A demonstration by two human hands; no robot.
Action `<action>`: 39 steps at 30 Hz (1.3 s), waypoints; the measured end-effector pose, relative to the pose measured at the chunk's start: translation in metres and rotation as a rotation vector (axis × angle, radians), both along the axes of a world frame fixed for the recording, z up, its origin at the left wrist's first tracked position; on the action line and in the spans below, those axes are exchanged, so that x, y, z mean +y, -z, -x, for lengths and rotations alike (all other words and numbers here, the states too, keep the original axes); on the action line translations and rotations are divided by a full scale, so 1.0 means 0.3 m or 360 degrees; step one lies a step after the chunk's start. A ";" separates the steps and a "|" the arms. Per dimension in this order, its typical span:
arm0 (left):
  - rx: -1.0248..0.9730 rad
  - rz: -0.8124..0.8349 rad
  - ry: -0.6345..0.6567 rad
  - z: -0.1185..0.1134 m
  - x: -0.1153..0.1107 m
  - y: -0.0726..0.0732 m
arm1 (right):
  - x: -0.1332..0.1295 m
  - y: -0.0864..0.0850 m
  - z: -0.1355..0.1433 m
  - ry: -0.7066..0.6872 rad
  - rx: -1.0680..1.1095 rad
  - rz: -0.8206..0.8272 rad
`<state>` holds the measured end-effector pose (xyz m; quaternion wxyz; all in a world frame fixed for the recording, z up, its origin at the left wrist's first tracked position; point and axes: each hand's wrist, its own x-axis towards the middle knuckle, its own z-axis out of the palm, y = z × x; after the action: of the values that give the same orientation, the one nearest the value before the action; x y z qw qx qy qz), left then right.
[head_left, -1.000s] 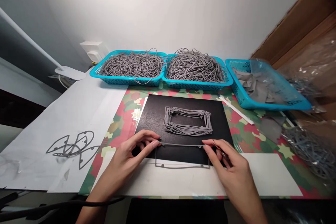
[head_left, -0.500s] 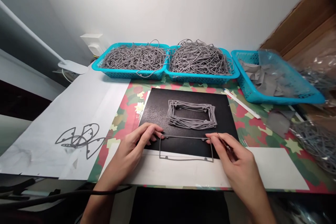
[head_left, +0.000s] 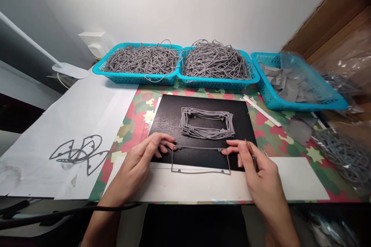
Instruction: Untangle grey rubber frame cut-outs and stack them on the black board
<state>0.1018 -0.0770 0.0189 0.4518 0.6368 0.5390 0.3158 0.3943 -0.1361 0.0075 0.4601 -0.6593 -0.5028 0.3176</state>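
Note:
A thin grey rectangular gasket frame [head_left: 201,148] with small corner loops lies over the front edge of the black board [head_left: 162,119] and the white strip. My left hand [head_left: 145,154] is at its upper left corner, fingertips touching or very near it, fingers loosely extended and thumb drawn back. At the upper right corner, my right hand [head_left: 257,166] has its index and middle fingers stretched out. Dark tweezers [head_left: 251,150] are tucked in that same hand between thumb and palm. Just beyond, a stack of similar grey gaskets [head_left: 207,136] rests on the board.
Two blue baskets [head_left: 136,79] [head_left: 217,82] heaped with grey gaskets stand along the wall. A third blue basket [head_left: 301,106] holds grey sheet pieces. Loose gaskets [head_left: 78,158] lie on white paper at left. A white strip [head_left: 262,111] and bagged gaskets [head_left: 342,158] are at right.
Both thumbs have pulled back from the gasket's upper corners, and the fingers have loosened. The gasket stays nearly in place against the board. The whole view has shifted slightly.

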 end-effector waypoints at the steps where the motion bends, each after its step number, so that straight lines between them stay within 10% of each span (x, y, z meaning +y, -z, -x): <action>1: 0.0031 -0.0005 0.0008 0.001 0.000 0.001 | 0.001 -0.001 0.002 -0.0001 0.0024 0.0011; 14: 0.0261 -0.0559 0.0006 -0.008 -0.042 -0.072 | 0.005 0.010 -0.009 -0.0003 0.0188 0.0008; 23: 0.0150 -0.0590 0.0264 -0.099 0.229 -0.138 | 0.199 -0.167 -0.087 -0.0122 -0.0055 -0.0135; 39: 0.0276 -0.0540 0.0072 -0.154 0.266 -0.107 | 0.324 -0.086 -0.066 -0.0231 -0.0599 -0.0359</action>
<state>0.1480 0.0027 0.0510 0.2969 0.7405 0.5006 0.3359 0.4141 -0.0390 0.0333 0.4050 -0.6134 -0.6581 0.1630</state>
